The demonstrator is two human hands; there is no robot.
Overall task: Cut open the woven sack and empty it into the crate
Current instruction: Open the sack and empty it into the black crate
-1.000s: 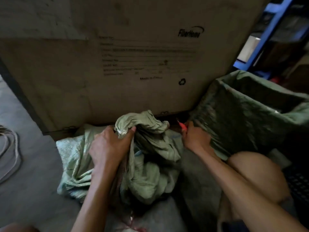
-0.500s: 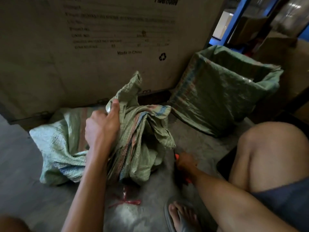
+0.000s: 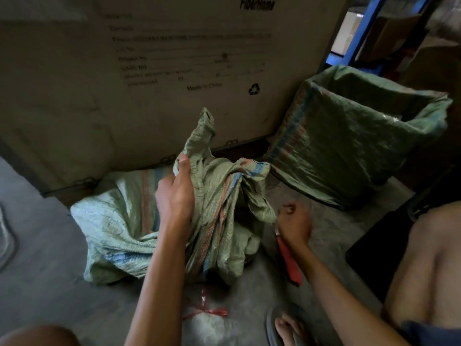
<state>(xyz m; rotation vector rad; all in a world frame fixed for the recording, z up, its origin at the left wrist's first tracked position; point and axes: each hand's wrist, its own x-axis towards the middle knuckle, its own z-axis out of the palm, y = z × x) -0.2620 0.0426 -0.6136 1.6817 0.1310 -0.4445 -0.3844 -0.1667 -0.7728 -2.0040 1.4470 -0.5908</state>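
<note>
Left grip [image 3: 174,198] is clamped round the bunched neck of the sack [image 3: 224,196], thumb up, holding it above the floor [image 3: 50,270]. Likely reason: keep the cloth taut and upright so an edge can be cut or the mouth found. Sack sits mid-scene in front of the carton [image 3: 124,96], slack and crumpled; contents not visible. Paler sack [image 3: 112,221] lies touching it on the left.

Right grip [image 3: 294,221]: fingers curled, blurred, just right of the sack. Red cutter [image 3: 290,260] shows under that wrist; can't tell whether it's held or parked on the floor.

Red tie [image 3: 207,311] on the near floor suggests the neck is already undone. Open sack [image 3: 361,146] stands far right, mouth up, placed to receive. Crate not clearly identifiable; dark shape [image 3: 374,245] near right may be it.
</note>
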